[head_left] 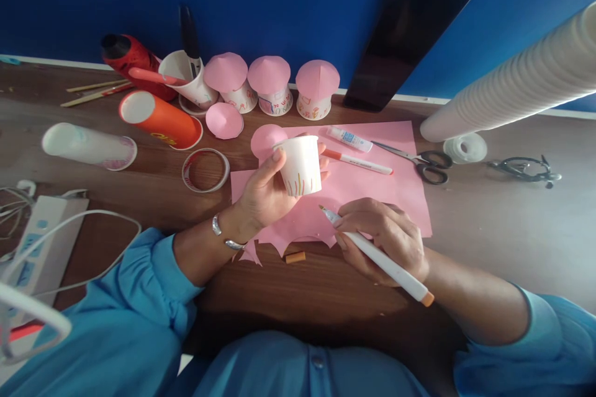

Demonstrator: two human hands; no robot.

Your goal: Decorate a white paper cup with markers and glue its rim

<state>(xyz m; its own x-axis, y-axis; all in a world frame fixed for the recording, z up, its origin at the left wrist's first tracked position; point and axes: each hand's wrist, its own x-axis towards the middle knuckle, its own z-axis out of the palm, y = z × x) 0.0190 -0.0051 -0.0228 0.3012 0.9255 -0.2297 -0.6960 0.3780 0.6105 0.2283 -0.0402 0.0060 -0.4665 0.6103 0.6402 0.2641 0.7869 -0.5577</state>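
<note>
My left hand (264, 195) is wrapped around a white paper cup (300, 161), lifted above the pink paper (386, 198). Short coloured strokes run up from one end of the cup's side. In my right hand (379, 236) is a white marker (388, 267) with an orange end, its bare tip pointing toward the cup but apart from it. An orange cap (295, 257) lies on the table below the paper. Another marker (358, 162), a glue stick (350, 138) and scissors (416, 160) rest on or across the pink sheet.
Behind stand several decorated cups with pink cone tops (317, 79). To the left are an orange can (162, 121), a tape roll (205, 170) and a power strip (44, 248) with cables. A tall cup stack (512, 74) and a phone (405, 37) stand at the back right.
</note>
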